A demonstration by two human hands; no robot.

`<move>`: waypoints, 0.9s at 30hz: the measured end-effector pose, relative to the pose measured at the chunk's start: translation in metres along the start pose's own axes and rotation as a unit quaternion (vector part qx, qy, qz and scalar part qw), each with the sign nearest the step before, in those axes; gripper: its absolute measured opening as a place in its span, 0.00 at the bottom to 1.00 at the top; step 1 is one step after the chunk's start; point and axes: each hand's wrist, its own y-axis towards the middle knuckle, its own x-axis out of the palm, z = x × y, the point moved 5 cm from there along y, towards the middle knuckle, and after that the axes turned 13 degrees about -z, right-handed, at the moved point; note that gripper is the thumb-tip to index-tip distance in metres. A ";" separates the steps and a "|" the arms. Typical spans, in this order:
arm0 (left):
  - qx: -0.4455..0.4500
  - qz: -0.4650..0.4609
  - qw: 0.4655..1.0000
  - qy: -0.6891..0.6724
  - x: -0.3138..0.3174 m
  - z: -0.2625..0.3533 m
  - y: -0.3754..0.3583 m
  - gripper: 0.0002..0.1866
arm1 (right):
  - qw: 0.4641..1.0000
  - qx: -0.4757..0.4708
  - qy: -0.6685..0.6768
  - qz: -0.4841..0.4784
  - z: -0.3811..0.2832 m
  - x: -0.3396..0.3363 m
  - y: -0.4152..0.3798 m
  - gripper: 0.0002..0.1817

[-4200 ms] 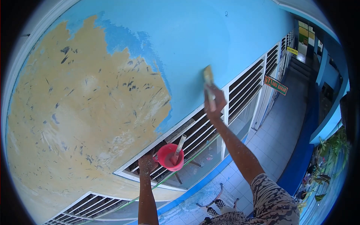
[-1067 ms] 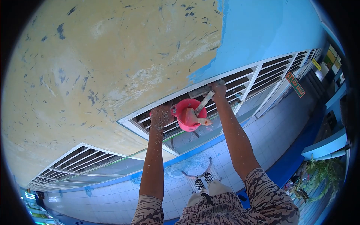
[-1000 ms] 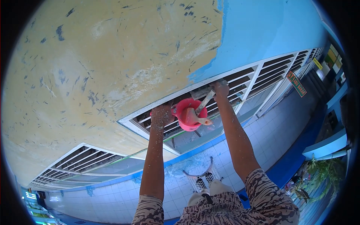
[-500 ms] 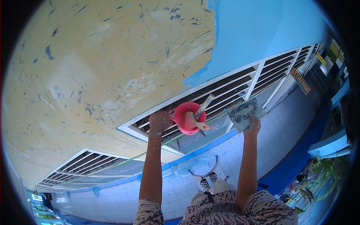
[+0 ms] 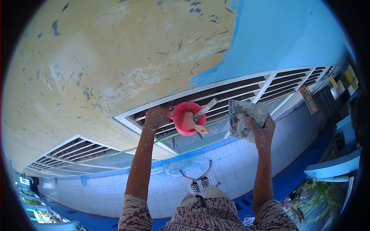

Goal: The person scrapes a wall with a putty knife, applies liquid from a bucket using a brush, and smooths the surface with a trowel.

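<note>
My left hand [image 5: 157, 116] is closed at the handle side of a red plastic dipper [image 5: 179, 129], in front of the louvred vent. Inside the dipper lean a brush with an orange-tipped handle [image 5: 189, 122] and another tool with a pale, smeared handle [image 5: 207, 108]. To the right, my right hand [image 5: 263, 132] grips a flat, square, plaster-smeared plate [image 5: 241, 115], thumb across its face. The plate is apart from the dipper.
Above is a wall, scraped yellowish [image 5: 127, 46] at left and blue [image 5: 285, 34] at right. White-framed louvres [image 5: 266, 86] run below it. A stool [image 5: 195, 178], a tiled floor [image 5: 165, 188], a hanging sign [image 5: 308, 99] and plants [image 5: 322, 198] are in view.
The view has shifted, and the dipper and my left hand appear further left. My right hand has turned the plate, and more of my fingers show at its right side.
</note>
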 end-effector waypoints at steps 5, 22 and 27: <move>-0.046 -0.051 0.997 -0.036 0.005 -0.013 -0.016 0.48 | 0.864 -0.290 -0.381 -0.159 -0.114 0.017 0.056 0.12; -0.069 0.023 0.997 -0.018 0.013 -0.017 -0.020 0.47 | 0.490 -0.438 -0.725 -0.203 -0.163 0.105 0.149 0.22; -0.089 0.025 0.996 -0.009 0.020 -0.018 -0.019 0.38 | 0.511 -0.422 -0.716 -0.219 -0.160 0.099 0.154 0.23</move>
